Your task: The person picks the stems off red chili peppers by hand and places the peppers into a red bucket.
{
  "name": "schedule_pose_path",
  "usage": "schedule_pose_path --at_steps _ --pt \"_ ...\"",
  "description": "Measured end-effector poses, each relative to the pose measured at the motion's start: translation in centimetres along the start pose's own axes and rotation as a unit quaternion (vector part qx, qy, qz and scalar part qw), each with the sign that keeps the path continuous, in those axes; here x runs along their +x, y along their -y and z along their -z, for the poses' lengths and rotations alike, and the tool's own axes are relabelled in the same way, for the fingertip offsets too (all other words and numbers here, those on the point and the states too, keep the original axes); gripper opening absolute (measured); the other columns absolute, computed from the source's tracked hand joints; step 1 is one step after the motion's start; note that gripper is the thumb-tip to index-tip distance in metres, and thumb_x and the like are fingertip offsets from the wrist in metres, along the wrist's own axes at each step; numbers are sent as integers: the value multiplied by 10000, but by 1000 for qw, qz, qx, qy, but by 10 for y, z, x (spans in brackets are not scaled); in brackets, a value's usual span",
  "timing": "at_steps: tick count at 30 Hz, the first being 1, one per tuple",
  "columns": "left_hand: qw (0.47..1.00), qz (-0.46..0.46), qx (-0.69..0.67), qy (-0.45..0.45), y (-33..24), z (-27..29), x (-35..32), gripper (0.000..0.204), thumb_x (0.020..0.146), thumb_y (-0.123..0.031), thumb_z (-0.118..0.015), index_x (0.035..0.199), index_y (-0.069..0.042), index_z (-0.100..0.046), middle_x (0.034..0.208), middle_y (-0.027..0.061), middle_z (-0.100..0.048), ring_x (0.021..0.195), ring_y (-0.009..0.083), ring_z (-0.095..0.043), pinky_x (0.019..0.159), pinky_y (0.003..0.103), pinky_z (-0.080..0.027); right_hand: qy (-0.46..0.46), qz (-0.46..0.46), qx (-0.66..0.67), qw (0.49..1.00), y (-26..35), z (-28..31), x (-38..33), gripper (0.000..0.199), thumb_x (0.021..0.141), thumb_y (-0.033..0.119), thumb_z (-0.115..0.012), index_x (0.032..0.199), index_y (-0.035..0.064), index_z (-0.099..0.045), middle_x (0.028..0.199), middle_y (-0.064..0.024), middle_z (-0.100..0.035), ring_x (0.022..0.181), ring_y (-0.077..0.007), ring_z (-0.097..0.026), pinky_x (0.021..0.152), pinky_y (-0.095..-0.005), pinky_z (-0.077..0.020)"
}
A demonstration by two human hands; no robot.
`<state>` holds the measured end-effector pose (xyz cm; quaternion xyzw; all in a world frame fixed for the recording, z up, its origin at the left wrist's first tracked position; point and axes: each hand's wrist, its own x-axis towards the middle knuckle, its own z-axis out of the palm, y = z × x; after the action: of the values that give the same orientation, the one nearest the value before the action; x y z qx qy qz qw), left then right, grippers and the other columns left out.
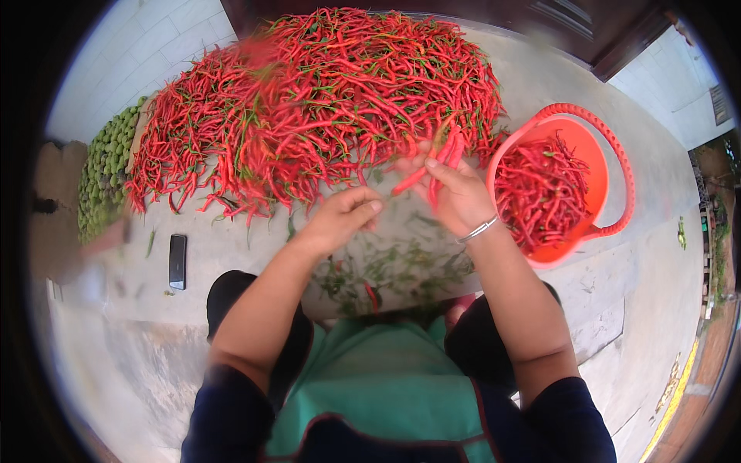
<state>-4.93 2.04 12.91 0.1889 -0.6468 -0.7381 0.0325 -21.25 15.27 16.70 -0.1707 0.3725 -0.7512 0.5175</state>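
My right hand [457,197], with a silvery bangle on its wrist, is closed around several red chili peppers [450,150], whose tips point different ways. Left of it and apart from it, my left hand [343,217] is curled, thumb against the fingers. Whatever may be in that pinch is hidden. Beyond both hands spreads a large heap of red chili peppers [370,85] with green stems. Close by my right hand stands a red-orange basket [614,204] with a raised handle, partly filled with red chilies [540,185]. Green stems [401,258] lie scattered on the ground below my hands.
A dark phone [177,262] lies on the concrete floor at the left. Farther left is a pile of green produce [108,158], partly blurred. A dark door [532,31] and pale tiled walls [166,46] stand behind the heap. My knees flank a green apron [386,370].
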Motion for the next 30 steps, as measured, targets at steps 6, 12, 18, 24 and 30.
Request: schedule_pose_path --at_steps 6,12,18,24,30 --pt "971 -90 176 -134 0 -12 2 123 833 -147 -650 881 -48 -595 780 -3 -558 690 74 -506 620 232 -433 -23 20 34 999 -19 1 5 170 913 78 -488 1080 76 -513 960 -70 -601 1035 -258 -573 890 -387 -464" --pt "913 -194 340 -115 -4 -14 -4 182 765 -113 -699 863 -19 -578 752 56 -539 659 149 -517 605 277 -433 -69 -14 77 995 -24 -7 1 142 915 88 -485 1050 75 -526 939 -68 -601 986 -247 -592 849 -386 -487" --pt "874 -344 335 -75 -26 -35 -18 127 775 -71 -664 868 -25 -592 757 77 -539 690 207 -534 634 290 -435 -116 -113 44 986 -26 20 5 145 913 115 -495 1032 36 -526 871 -79 -600 824 -223 -614 745 -378 -515" --pt "802 -126 584 5 82 -10 -21 322 758 -94 -618 1079 -99 -582 991 95 -570 935 265 -565 782 383 -468 -117 63 -202 970 3 13 -4 187 865 89 -541 1013 -26 -534 824 -79 -573 689 -153 -577 603 -291 -506" --pt "706 -89 691 129 166 -22 -37 170 709 -110 -640 876 -101 -610 930 76 -557 929 272 -546 783 402 -450 -59 19 -268 961 -8 6 -21 215 793 140 -622 946 -4 -576 709 -49 -567 620 -106 -543 473 -241 -433"
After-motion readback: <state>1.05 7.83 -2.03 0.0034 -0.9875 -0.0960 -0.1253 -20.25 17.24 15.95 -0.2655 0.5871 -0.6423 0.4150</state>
